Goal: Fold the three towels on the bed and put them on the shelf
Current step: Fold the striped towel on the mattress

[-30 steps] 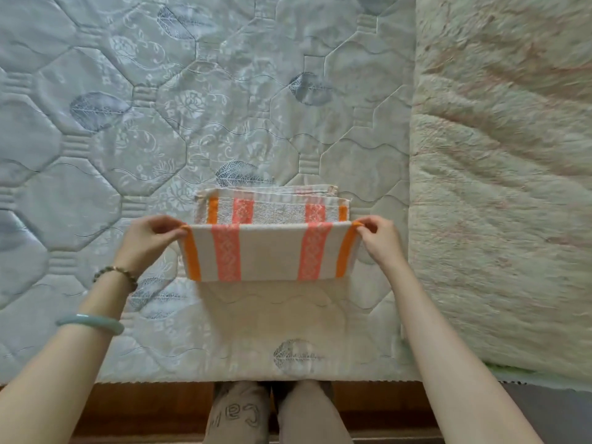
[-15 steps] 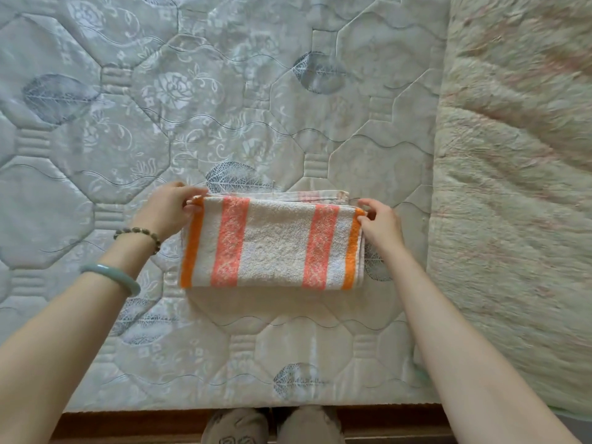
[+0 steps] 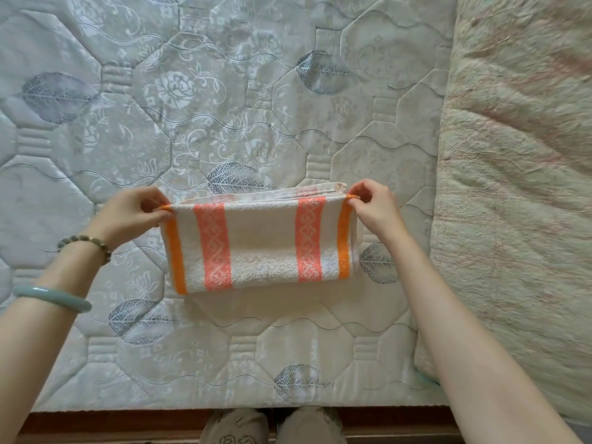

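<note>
Towel, one, cream with two coral bands and two orange edge stripes, folded into a layered rectangle on the bed, near its front edge. Hands: left hand pinches the far left corner; right hand pinches the far right corner. Blanket, one, beige, lies just right of the towel. Bracelets on left wrist: two.

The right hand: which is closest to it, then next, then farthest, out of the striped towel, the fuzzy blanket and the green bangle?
From the right hand:
1. Striped towel, pinched in its fingers at the far right corner.
2. Fuzzy blanket, off to its right across a strip of mattress.
3. Green bangle, on the left forearm, beyond the towel.
</note>
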The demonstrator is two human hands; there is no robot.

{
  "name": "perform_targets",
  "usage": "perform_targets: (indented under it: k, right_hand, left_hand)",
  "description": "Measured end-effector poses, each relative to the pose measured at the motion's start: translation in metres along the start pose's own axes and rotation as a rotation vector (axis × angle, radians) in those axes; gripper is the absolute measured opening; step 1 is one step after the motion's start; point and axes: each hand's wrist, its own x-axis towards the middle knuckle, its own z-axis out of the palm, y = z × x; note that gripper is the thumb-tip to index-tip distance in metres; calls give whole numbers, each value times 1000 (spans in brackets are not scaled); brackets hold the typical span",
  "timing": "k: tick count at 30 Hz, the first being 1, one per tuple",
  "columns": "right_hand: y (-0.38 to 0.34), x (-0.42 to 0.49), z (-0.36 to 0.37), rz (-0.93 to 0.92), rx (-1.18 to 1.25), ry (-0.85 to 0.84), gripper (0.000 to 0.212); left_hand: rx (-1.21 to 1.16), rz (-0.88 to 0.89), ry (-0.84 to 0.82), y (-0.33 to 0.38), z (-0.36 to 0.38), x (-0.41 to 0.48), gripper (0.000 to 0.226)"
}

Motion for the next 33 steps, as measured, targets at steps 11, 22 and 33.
perform_targets:
  k: [11, 22, 33]
  right_hand:
    - [-12, 39, 34, -257, -294, 39, 12]
    - [-15, 45, 19, -291, -433, -161, 11]
    - [-89, -50, -72, -542, -90, 502, 13]
  left_hand:
    - [165, 20, 175, -15, 36, 28, 9]
    - [185, 63, 39, -4, 17, 6, 14]
    - [28, 363, 599, 53, -57, -64, 34]
